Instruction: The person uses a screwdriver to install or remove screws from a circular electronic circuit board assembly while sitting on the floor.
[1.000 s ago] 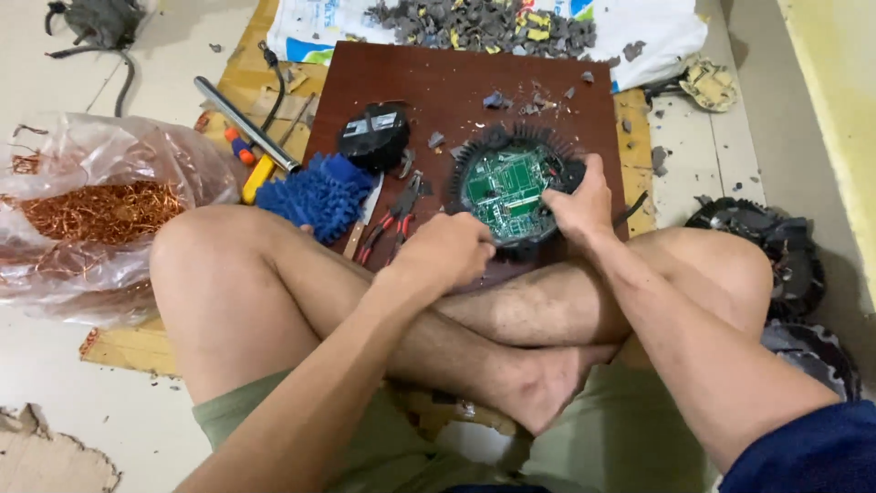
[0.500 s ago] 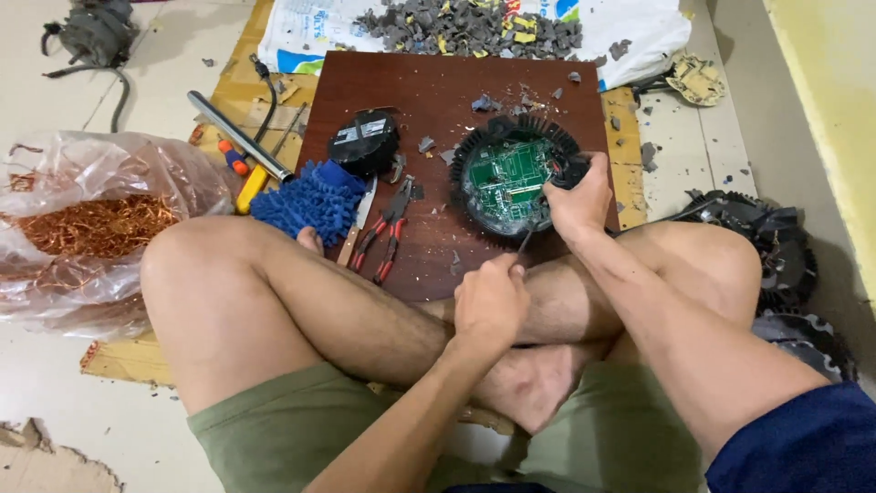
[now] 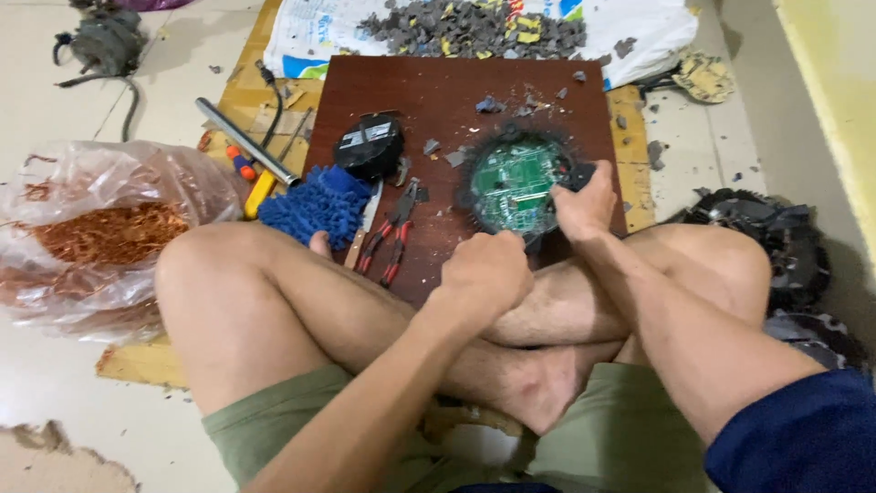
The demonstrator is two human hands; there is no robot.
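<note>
A person sits cross-legged on the floor before a dark red-brown board (image 3: 456, 100), both hands at a round black device (image 3: 520, 187) whose green circuit board (image 3: 513, 185) lies exposed near the board's right edge. The right hand (image 3: 584, 205) is closed on the device's right rim, fingers curled around the black casing. The left hand (image 3: 488, 269) is balled into a fist just below the device at the board's near edge; whether it holds anything cannot be told. Red-handled pliers (image 3: 392, 228) and a knife (image 3: 365, 224) lie near the board's middle, beside a blue fuzzy cloth (image 3: 306, 205) at its left edge and a small black part (image 3: 370, 146) above it. A clear bag of copper wire (image 3: 109, 233) rests on the floor to the left; grey rubble (image 3: 474, 27) is heaped on a white sack beyond the far edge.
</note>
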